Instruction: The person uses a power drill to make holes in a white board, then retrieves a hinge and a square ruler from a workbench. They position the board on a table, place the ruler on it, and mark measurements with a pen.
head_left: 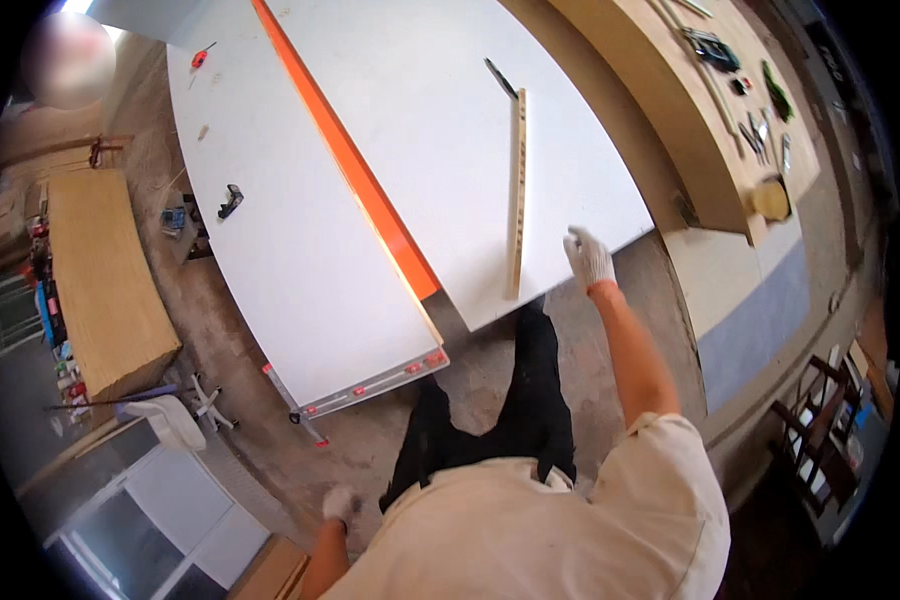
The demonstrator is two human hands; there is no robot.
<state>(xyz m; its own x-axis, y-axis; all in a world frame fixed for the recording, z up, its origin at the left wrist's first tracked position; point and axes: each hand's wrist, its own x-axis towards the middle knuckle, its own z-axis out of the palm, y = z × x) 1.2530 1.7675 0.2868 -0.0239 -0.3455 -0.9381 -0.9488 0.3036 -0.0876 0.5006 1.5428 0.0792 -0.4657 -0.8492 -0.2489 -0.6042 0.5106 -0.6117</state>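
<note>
My right hand (590,258), in a white knitted glove, hovers at or just over the near right edge of a large white panel (410,120). Its fingers look loosely bent and apart, holding nothing. Left of it, a narrow light wooden strip (519,200) with dark marks lies on the panel. A slim black tool (500,78) touches or nearly touches the strip's far end. My left hand (338,503), also gloved, hangs low beside my left leg above the floor; its fingers are too blurred to read.
A second white panel (310,290) lies to the left, with an orange strip (355,165) showing in the gap. A metal rail with red parts (375,385) runs along its near edge. A black tool (231,201) rests on it. A wooden bench (710,110) with hand tools stands right.
</note>
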